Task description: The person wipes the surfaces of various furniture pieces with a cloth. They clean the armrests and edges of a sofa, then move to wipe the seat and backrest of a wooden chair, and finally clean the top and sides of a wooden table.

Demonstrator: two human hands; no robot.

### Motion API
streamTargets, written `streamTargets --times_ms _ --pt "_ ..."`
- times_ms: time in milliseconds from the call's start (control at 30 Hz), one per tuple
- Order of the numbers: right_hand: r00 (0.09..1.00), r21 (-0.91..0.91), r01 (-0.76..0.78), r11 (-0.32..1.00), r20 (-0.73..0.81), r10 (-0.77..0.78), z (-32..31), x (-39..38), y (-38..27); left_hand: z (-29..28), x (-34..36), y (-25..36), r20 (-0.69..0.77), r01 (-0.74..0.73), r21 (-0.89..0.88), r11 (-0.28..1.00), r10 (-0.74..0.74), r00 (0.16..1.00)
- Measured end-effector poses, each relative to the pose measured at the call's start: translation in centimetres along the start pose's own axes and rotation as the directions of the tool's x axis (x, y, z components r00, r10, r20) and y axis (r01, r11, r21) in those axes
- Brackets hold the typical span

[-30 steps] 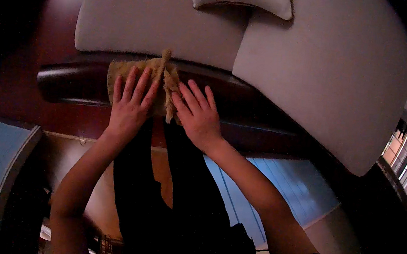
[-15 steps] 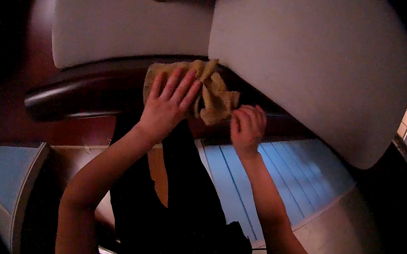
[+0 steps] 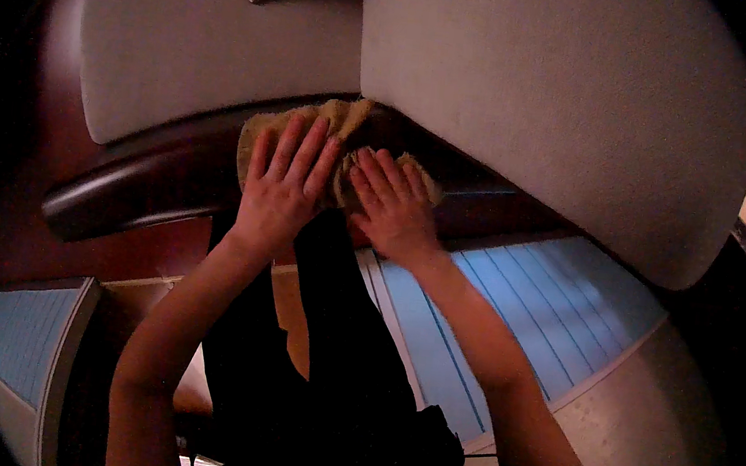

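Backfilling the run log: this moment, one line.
left hand: spread on yellow-brown cloth | right hand: on cloth | cloth: rumpled, on dark rail | beige cushions: beyond rail

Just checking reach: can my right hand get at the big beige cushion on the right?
Probably yes: your right hand rests on the yellow cloth, with nothing apparently blocking the cushion beyond the dark wooden rail.

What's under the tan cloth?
The cloth lies on a dark glossy rail, visible beside it; the surface beneath is covered, with the left hand and right hand on top.
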State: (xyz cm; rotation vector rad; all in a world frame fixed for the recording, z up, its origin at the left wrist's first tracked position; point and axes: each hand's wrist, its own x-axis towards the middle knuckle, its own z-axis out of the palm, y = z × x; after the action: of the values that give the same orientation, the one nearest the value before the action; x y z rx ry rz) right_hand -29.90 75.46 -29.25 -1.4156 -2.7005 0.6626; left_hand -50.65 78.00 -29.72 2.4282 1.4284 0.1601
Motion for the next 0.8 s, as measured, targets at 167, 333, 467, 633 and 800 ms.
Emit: streamTargets --times_ms 167,333,467,633,800 --pt "0.989 -0.301 -0.079 0.951 -0.14 0.038 -0.8 -3.9 8.0 -0.3 -0.7 -0.2 0.022 0.013 -0.023 1.0 -0.012 1.0" --pt "0.839 -0.279 -0.54 0.794 -0.262 0.478 -0.5 -9.0 13.5 -0.1 -0.6 -0.5 0.025 -0.005 0.044 0.999 0.004 1.0" --pt "0.672 -0.143 -0.675 0.724 -0.524 0.524 1.1 -4.1 9.9 0.1 -1.2 -0.4 0.001 0.03 -0.049 0.998 -0.03 1.0" --pt "0.767 -0.08 -0.56 0.825 -0.426 0.48 3.4 1.0 -0.2 1.1 -1.4 -0.5 -0.032 0.003 0.077 0.997 0.0 1.0" --pt "0.892 0.064 -0.323 0.944 -0.313 0.326 3.5 4.7 -7.1 0.4 -2.1 -1.0 -0.07 -0.009 -0.085 0.996 0.003 0.998"
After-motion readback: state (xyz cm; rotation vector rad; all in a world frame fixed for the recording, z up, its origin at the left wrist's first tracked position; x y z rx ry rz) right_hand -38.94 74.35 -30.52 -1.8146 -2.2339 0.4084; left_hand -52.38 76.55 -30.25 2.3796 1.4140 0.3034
